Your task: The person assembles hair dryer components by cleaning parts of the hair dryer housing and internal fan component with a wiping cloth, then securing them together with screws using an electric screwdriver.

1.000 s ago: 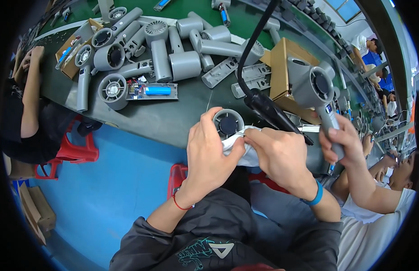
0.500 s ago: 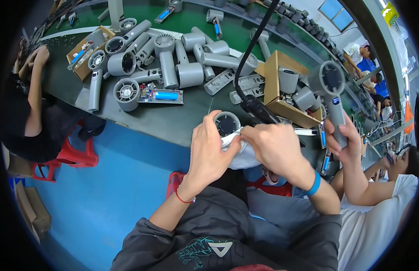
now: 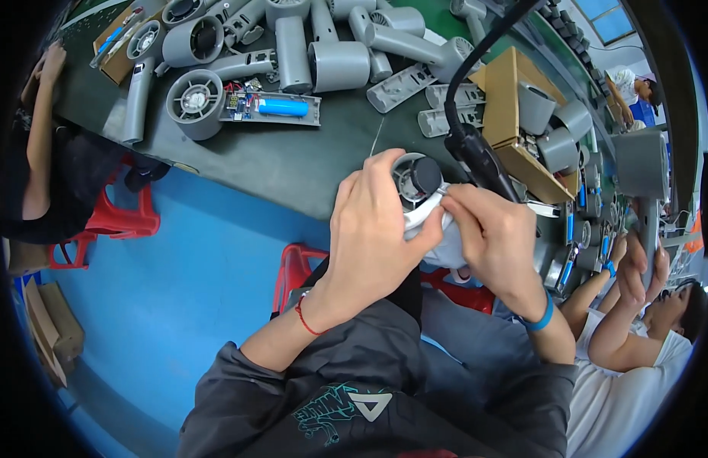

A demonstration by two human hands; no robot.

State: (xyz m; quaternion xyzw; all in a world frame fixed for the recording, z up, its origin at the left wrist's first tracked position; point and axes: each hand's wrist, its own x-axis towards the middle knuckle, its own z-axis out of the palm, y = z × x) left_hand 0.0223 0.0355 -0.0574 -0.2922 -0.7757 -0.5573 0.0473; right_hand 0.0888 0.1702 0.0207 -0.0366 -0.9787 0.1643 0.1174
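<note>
My left hand (image 3: 369, 233) is closed around the rim of a grey round fan head (image 3: 403, 183), tilted up toward me. A black round disc (image 3: 426, 175) sits off-centre in its ring, and spokes show beside it. White material (image 3: 444, 250), perhaps cloth, lies under the fan head and along its lower edge. My right hand (image 3: 495, 237) has thumb and forefinger pinched at the fan's right edge, by a small light piece too small to name. Closest on the table are an opened grey fan handle (image 3: 312, 118) with a blue battery and a fan housing (image 3: 195, 104).
A black cable with a thick grip (image 3: 480, 160) hangs right in front of my hands. Behind it stands a cardboard box (image 3: 503, 107) of grey parts. Many grey fans (image 3: 338, 66) crowd the table's far side. At right, a co-worker's hand (image 3: 644, 267) holds up a fan (image 3: 642, 164).
The view has shifted, so the table sits higher in it. The black disc, centred before, now lies toward the fan ring's right side. The co-worker's fan has turned side-on.
</note>
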